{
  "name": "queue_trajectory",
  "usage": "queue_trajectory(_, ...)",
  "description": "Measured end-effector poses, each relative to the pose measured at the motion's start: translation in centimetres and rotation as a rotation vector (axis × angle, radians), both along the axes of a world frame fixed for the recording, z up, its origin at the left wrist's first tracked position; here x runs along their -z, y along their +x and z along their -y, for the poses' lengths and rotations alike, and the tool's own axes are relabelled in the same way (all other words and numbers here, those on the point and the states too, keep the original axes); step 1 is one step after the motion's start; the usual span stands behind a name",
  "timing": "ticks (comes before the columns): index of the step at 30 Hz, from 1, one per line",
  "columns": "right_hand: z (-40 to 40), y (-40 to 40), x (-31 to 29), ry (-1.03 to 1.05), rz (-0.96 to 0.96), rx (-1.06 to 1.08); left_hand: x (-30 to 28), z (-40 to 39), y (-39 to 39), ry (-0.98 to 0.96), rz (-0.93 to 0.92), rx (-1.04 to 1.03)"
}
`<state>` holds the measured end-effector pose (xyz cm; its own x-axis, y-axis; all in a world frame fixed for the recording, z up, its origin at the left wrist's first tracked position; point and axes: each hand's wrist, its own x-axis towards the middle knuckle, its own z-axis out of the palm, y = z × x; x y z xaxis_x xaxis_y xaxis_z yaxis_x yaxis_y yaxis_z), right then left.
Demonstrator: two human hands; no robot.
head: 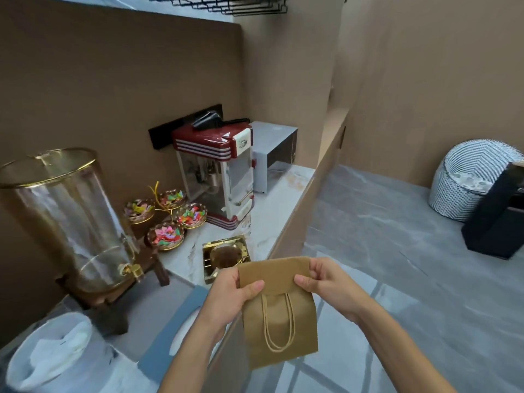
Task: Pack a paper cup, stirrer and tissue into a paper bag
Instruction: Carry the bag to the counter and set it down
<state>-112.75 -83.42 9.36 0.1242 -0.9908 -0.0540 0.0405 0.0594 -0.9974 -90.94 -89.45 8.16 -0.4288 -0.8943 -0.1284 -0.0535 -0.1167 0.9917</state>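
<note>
Nearest the camera, a flat brown kraft paper bag with twisted paper handles point(279, 316) hangs in the air in front of the person, off the counter edge and above the grey floor, its 2 handle loops lying against the front face. The left hand point(231, 296) pinches the bag's folded upper part at its left side, thumb on the front and fingers curled behind. The right hand point(326, 282) pinches the same fold at its right side — thumb forward, fingers wrapped over the top edge.

At the lower left a round white container holding crumpled white tissue point(54, 355) sits on the pale marble-patterned counter point(272, 211), beside a grey-blue flat board point(173, 330). Just beyond the bag is a square gold ashtray point(225, 256). Left of it stands a tall clear glass drinks dispenser with a gold rim and tap point(68, 219), then 4 small gold-rimmed bowls of coloured sweets point(167, 217). Farther back stands a red-and-white popcorn machine point(218, 171), with a grey box-shaped appliance point(275, 154) behind it.
</note>
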Motion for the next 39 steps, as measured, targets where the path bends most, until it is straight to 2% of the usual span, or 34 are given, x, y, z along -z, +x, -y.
queue_trajectory(7,4.0,-8.2,-1.0,-0.022,-0.055,-0.037,-1.5,3.7,-7.9,0.026,-0.006,0.009)
queue_trajectory(16,11.3,-17.6,0.7,-0.026,-0.048,0.143,-0.9,12.0,-18.2,-0.005,0.051,0.009)
queue_trajectory(23,21.7,-26.1,1.6,-0.014,-0.064,0.243,0.8,23.9,-27.7,-0.063,0.073,0.029)
queue_trajectory(32,37.8,-37.8,-0.2,0.022,-0.112,0.304,0.4,42.0,-39.9,-0.071,0.083,0.087)
queue_trajectory(39,45.9,-46.6,1.2,0.034,-0.102,0.398,1.3,50.1,-48.7,-0.056,0.079,0.1)
